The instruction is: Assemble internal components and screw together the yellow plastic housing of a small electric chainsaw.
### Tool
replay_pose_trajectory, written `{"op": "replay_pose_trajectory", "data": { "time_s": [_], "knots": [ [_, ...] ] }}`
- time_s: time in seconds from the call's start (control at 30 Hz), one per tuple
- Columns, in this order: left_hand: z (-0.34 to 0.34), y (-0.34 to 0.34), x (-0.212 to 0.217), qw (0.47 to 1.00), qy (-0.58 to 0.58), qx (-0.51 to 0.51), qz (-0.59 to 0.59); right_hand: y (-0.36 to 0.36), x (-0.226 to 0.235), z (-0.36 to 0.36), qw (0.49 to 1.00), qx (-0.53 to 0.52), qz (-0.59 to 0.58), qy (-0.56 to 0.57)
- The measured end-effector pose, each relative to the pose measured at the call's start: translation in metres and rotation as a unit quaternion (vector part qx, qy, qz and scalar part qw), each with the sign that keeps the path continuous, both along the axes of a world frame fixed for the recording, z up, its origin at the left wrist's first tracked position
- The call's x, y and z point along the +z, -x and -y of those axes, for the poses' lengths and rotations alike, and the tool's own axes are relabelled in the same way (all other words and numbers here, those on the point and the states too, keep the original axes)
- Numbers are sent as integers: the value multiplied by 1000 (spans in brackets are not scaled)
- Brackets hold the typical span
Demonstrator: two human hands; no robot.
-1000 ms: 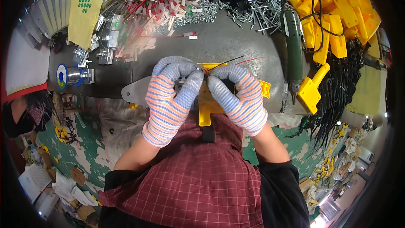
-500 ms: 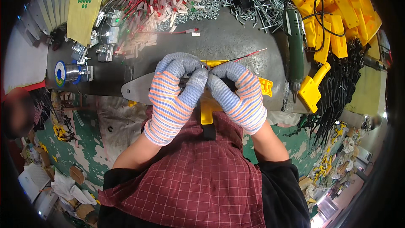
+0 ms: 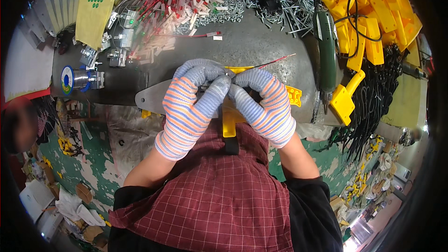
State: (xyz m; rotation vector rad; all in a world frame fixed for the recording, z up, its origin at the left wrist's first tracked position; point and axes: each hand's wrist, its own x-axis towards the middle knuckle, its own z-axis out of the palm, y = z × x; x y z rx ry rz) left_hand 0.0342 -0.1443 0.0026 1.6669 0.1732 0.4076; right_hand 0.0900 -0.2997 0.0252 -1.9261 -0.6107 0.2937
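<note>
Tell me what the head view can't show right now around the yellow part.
- Yellow part: middle covered by both gloved hands, left hand and right hand.
- Red wire: its near end disappears under the fingertips.
- Metal plate: right portion hidden by the left hand.

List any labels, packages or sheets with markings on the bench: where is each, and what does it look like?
Yellow sheet: far left of the bench, rectangular, cluster of green dots.
Round label: left edge, blue and white, on a metal spool.
Tag strips: far left-centre, small pale rectangles on red wires.
</note>
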Motion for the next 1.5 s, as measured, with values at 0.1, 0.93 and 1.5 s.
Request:
{"op": "replay_pose_trajectory", "data": {
  "time_s": [0.1,0.93,1.5],
  "knots": [
    [0,0,-5,1000,-1,-1,10,1,-1,0,1000,-3,-1,-3],
    [-21,-26,15,953,-225,-201,-3,-30,43,21,809,226,433,328],
    [-5,-14,-10,950,-262,-125,115,-17,27,34,856,128,434,250]
  ]
}}
